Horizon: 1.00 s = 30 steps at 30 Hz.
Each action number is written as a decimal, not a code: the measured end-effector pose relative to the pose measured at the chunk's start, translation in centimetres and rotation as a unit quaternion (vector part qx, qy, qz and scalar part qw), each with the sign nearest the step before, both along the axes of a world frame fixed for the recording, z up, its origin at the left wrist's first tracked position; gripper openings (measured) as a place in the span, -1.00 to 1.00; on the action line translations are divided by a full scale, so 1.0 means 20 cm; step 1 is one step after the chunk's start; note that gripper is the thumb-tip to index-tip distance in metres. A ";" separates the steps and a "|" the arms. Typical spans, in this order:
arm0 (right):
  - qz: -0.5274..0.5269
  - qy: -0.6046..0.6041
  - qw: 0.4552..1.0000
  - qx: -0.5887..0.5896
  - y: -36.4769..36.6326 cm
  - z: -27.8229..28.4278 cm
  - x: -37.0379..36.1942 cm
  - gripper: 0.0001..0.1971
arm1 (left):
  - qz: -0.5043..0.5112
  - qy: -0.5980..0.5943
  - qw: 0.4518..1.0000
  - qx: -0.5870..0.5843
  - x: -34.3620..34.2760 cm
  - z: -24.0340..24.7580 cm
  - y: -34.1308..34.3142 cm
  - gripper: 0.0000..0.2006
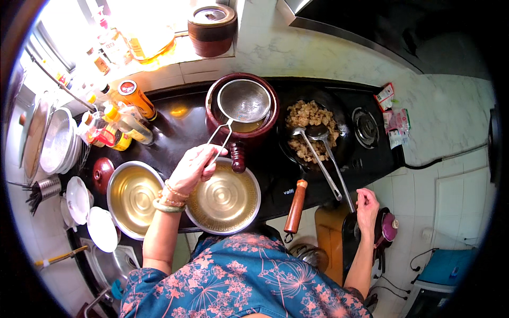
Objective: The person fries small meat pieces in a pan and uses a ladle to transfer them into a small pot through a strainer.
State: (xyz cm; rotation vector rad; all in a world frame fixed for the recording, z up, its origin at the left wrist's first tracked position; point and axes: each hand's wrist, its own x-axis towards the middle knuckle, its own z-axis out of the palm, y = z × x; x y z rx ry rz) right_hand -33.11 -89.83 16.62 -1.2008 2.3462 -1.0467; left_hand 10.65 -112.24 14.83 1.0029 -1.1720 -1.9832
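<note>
My left hand is closed round the wire handle of a round mesh strainer. The strainer's bowl is over the mouth of a dark red-brown clay pot with liquid in it; whether it touches the rim I cannot tell. Below that hand is a metal basin of yellowish look, and a similar metal basin stands to its left. My right hand hangs with curled fingers and nothing visible in them, beside the handle ends of a spatula and a ladle.
The ladle and spatula rest in a black wok of browned chopped food, its wooden handle pointing toward me. Bottles crowd the back left, with bowls nearer. A burner and packets lie right.
</note>
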 end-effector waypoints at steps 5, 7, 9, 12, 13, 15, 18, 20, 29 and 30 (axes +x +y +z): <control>0.021 0.081 0.996 0.024 0.02 0.00 0.00 -0.88 | 0.045 -0.071 0.996 0.011 -0.02 -0.01 -0.01 -0.50; 0.023 0.084 0.995 0.040 0.03 -0.02 -0.01 -0.85 | 0.068 -0.015 0.994 0.084 -0.02 -0.01 -0.01 -0.47; 0.036 0.092 0.994 0.055 0.05 -0.03 -0.03 -0.82 | 0.067 -0.030 0.997 0.039 -0.03 -0.02 0.00 -0.52; 0.031 0.065 0.995 0.073 0.03 -0.02 -0.02 -0.81 | 0.060 -0.061 0.996 -0.015 -0.03 -0.01 0.00 -0.51; 0.045 0.079 0.993 0.072 0.03 -0.03 -0.04 -0.80 | 0.074 -0.064 0.995 0.001 -0.03 -0.01 0.00 -0.48; 0.073 0.106 0.989 0.067 0.05 -0.05 -0.09 -0.79 | 0.102 -0.069 0.992 0.032 -0.04 0.00 0.01 -0.43; 0.077 0.060 0.992 0.074 0.04 -0.03 -0.11 -0.78 | 0.234 -0.088 0.968 -0.001 -0.02 0.01 0.05 -0.52; 0.084 0.046 0.991 0.091 0.04 -0.03 -0.14 -0.78 | 0.360 -0.069 0.925 -0.097 -0.02 0.02 0.12 -0.61; 0.201 -0.030 0.975 0.093 0.02 -0.08 -0.26 -0.62 | -0.207 0.167 0.934 0.238 -0.65 0.29 0.55 -0.65; 0.261 0.023 0.959 0.107 0.02 -0.10 -0.29 -0.44 | -0.195 0.158 0.936 0.247 -0.75 0.25 0.59 -0.59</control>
